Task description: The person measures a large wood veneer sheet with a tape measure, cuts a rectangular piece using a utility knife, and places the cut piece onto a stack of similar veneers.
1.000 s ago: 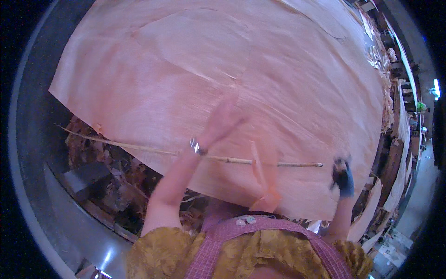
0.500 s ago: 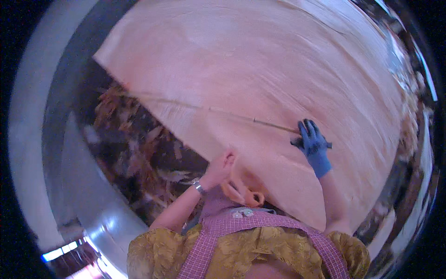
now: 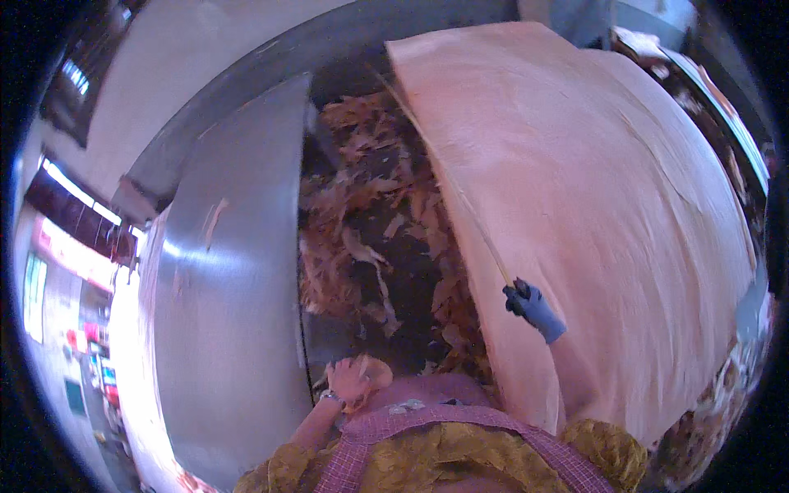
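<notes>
My right hand (image 3: 536, 312), in a blue work glove with dark fingers, is closed round the near end of a long thin stick (image 3: 475, 220). The stick slants away to the far left, along the left edge of a broad stack of pinkish veneer sheets (image 3: 592, 189). My bare left hand (image 3: 349, 383), a watch at its wrist, is low in front of my apron. Its fingers are bent on a curled, orange-tan veneer scrap (image 3: 376, 374), partly hidden by the hand.
Left of the stack, torn veneer scraps (image 3: 353, 197) litter a dark gap. A smooth, shiny metal-like surface (image 3: 234, 255) borders the gap on its left. More scraps (image 3: 707, 427) lie beyond the stack's near right corner. A bright window (image 3: 35, 296) shows at the far left.
My view has swung to the left. The stick now points far ahead along the stack's edge, not across its sheets. My left hand with the scrap has moved off the stack to its left.
</notes>
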### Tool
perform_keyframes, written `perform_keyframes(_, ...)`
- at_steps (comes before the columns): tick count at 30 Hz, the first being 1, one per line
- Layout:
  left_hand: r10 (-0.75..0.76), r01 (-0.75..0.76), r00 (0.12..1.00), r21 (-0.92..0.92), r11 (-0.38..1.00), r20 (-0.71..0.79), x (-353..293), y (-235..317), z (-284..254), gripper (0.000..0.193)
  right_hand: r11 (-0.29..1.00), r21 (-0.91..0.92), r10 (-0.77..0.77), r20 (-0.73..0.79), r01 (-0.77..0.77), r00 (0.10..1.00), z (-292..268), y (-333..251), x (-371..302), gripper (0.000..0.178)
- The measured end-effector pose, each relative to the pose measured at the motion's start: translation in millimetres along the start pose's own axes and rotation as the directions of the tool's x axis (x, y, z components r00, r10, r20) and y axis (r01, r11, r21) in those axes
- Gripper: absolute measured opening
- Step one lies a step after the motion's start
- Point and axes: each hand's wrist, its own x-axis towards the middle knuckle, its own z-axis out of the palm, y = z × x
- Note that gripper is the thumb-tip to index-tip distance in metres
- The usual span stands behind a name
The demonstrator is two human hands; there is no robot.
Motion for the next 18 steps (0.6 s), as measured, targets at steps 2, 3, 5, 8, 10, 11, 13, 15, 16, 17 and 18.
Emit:
perform_keyframes(2,-0.003,0.002,1.0,-0.065,0.998,-0.018,-20,-4,-2,0.071,0.996,0.078,0.033,0.005,-0.033,0.999,52,36,-23,0.029)
perform_keyframes(3,-0.037,0.039,0.999,-0.166,0.985,0.018,-22,19,-13,0.073,0.996,0.074,0.043,0.026,-0.044,0.999,58,46,-31,0.028)
perform_keyframes(5,-0.048,0.071,0.996,-0.355,0.932,0.072,-37,42,-27,0.076,0.987,0.149,0.049,0.094,-0.062,0.994,84,60,-64,0.026)
perform_keyframes(8,-0.079,0.058,0.997,-0.456,0.888,-0.027,-110,53,22,0.077,0.891,0.389,0.165,0.203,-0.234,0.965,143,83,-145,0.026)
perform_keyframes(10,-0.103,0.028,0.981,-0.401,0.915,-0.167,-137,76,29,0.072,0.92,0.334,0.16,0.162,-0.207,0.974,160,103,-168,0.025)
perform_keyframes(11,-0.108,0.032,0.983,-0.444,0.896,-0.147,-155,79,39,0.069,0.932,0.3,0.168,0.142,-0.205,0.975,173,119,-182,0.024)
perform_keyframes(13,-0.196,0.097,0.973,-0.551,0.829,-0.124,-185,105,47,0.064,0.953,0.272,0.163,-0.082,-0.135,0.983,174,129,-187,0.014)
perform_keyframes(15,-0.229,0.123,0.97,-0.647,0.753,-0.082,-225,121,55,0.056,0.901,0.334,0.243,0.138,-0.276,0.96,182,114,-193,0.015)
perform_keyframes(16,-0.208,0.1,0.974,-0.655,0.749,-0.088,-243,135,49,0.055,0.911,0.354,0.147,0.2,-0.211,0.969,175,114,-189,0.013)
perform_keyframes(17,-0.31,0.211,0.95,-0.68,0.702,-0.025,-268,135,51,0.052,0.905,0.374,0.124,0.227,-0.204,0.966,192,97,-181,0.014)
perform_keyframes(18,-0.394,0.322,0.917,-0.698,0.64,0.062,-289,136,55,0.05,0.895,0.394,0.115,0.247,-0.208,0.962,206,102,-191,0.014)
